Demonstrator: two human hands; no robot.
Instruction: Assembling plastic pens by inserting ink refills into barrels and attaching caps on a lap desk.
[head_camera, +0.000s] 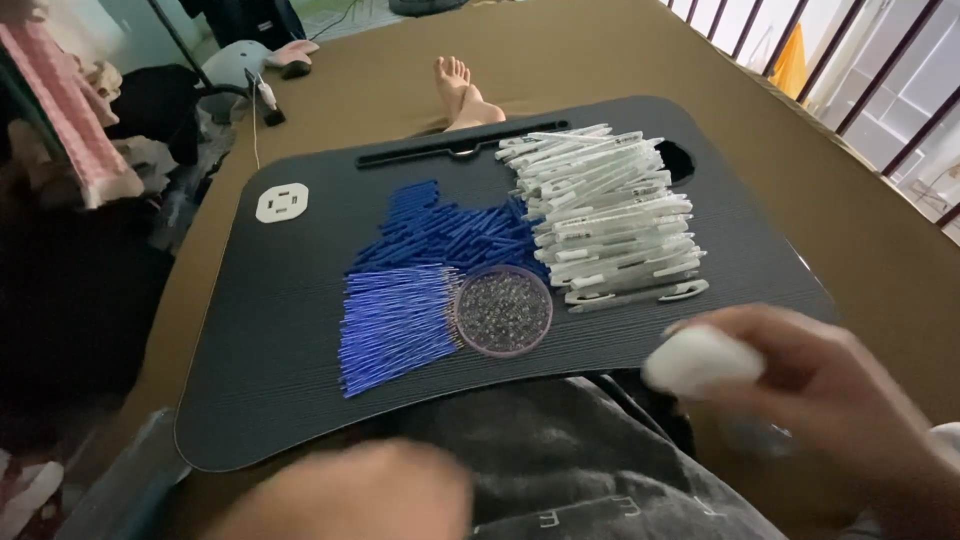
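Note:
A black lap desk (280, 330) rests over my legs on a bed. On it lie a pile of white pen barrels (610, 225), a heap of dark blue pen parts (450, 235), a fan of thin blue refills (395, 325) and a round clear dish (503, 311) of small springs. My right hand (810, 390), blurred, is at the desk's near right corner, closed around a soft white lump (700, 360). Blurred too, my left hand (350, 495) hangs low below the desk's front edge; what it holds cannot be made out.
A white socket panel (282, 202) sits in the desk's far left. My bare foot (460, 95) lies beyond the desk on the brown sheet (600, 50). Clothes and a plush toy (240, 60) crowd the left; window bars (860, 70) run along the right.

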